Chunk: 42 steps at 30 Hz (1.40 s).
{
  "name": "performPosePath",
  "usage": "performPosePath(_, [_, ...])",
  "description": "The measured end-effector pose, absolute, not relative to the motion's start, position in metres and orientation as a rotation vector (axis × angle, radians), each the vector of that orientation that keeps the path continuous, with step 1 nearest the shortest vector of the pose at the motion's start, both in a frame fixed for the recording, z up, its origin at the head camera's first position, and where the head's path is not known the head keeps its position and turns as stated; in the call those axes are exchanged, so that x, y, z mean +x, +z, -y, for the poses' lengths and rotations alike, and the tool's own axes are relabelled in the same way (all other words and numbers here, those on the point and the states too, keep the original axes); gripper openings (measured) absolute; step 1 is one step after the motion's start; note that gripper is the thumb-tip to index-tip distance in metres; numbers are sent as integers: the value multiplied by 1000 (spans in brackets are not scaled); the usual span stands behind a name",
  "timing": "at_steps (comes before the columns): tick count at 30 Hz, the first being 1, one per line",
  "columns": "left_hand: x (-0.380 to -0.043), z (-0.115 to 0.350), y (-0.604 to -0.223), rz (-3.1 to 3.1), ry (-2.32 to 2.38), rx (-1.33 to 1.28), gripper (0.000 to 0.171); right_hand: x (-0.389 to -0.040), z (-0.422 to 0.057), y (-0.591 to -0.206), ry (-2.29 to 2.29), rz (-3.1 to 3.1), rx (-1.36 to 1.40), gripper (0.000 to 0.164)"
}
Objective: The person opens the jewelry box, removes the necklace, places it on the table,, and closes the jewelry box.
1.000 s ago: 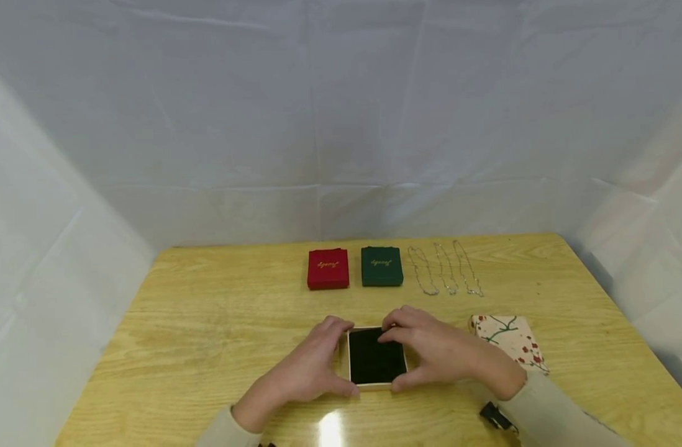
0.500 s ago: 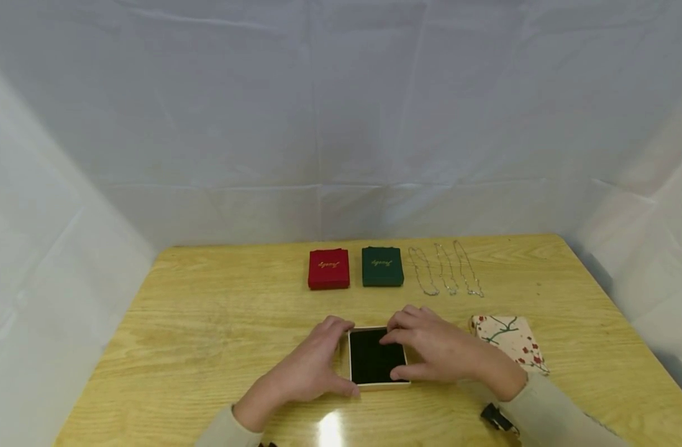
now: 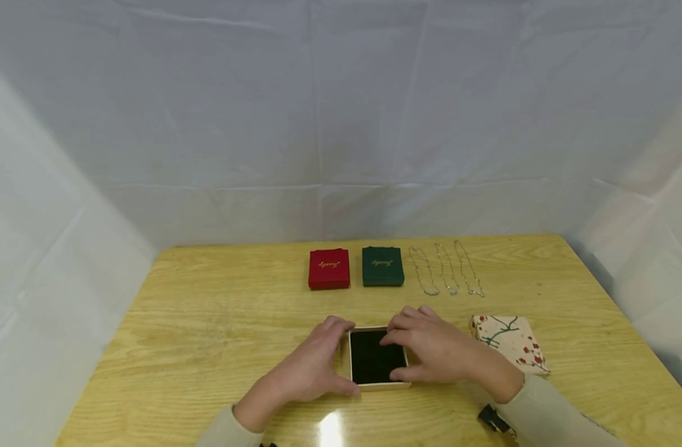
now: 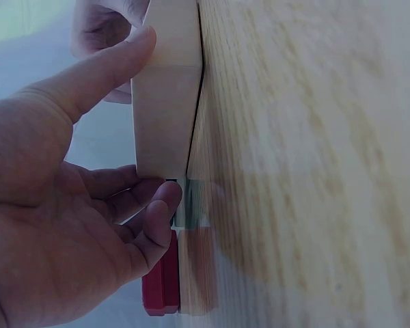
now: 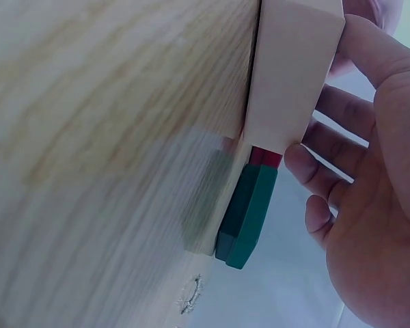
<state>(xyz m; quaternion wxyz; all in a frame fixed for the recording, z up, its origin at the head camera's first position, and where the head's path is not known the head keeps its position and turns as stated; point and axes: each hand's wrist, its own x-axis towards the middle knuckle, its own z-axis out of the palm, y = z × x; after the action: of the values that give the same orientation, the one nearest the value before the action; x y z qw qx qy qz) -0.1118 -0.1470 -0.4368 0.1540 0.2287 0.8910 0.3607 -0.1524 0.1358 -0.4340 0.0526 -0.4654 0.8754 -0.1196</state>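
An open pale box base (image 3: 382,387) with a black pad (image 3: 370,360) in it lies on the table between both hands. My left hand (image 3: 312,366) grips its left side, thumb at the near corner and fingertips at the far one. From the right, my right hand (image 3: 438,347) spans the box: index finger and thumb touch the black pad, while other fingers reach the far edge. In the right wrist view, those fingers (image 5: 304,162) curl at the far corner of the box's pale wall (image 5: 290,75). The pale side (image 4: 167,113) shows in the left wrist view.
A floral-patterned lid or box (image 3: 514,341) lies beside the right forearm. Farther back stand a red jewelry box (image 3: 328,269) and a green jewelry box (image 3: 382,267). Several silver chains, one a necklace or bracelet (image 3: 425,271), lie right of them. A black object (image 3: 493,418) sits by the right sleeve.
My right thumb has shifted from the box's near right corner inward onto the black pad, and its fingers moved slightly right. My left hand keeps its hold on the box.
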Motion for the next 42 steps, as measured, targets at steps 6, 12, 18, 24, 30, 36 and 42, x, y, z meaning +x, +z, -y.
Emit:
performPosePath(6, [-112, 147, -437, -2553, 1039, 651, 104, -151, -134, -434, -355, -2680, -1405, 49])
performPosePath(12, [-112, 146, -436, -2552, 1038, 646, 105, -151, -135, -436, -367, -2690, -1405, 49])
performPosePath(18, [-112, 145, -435, -2547, 1043, 638, 104, -150, -139, -432, -424, -2695, -1370, 50])
performPosePath(24, [-111, 145, -436, -2550, 1052, 633, 105, -149, -153, -425, -492, -2713, -1277, 59])
performPosePath(30, [-111, 146, -437, -2554, 1053, 638, 106, -150, -171, -417, -508, -2753, -1190, 66])
performPosePath(36, [-110, 147, -437, -2545, 1057, 628, 106, -151, -192, -412, -532, -2764, -1134, 76])
performPosePath(42, [-110, 147, -436, -2545, 1061, 629, 107, -152, -213, -408, -546, -2768, -1063, 84])
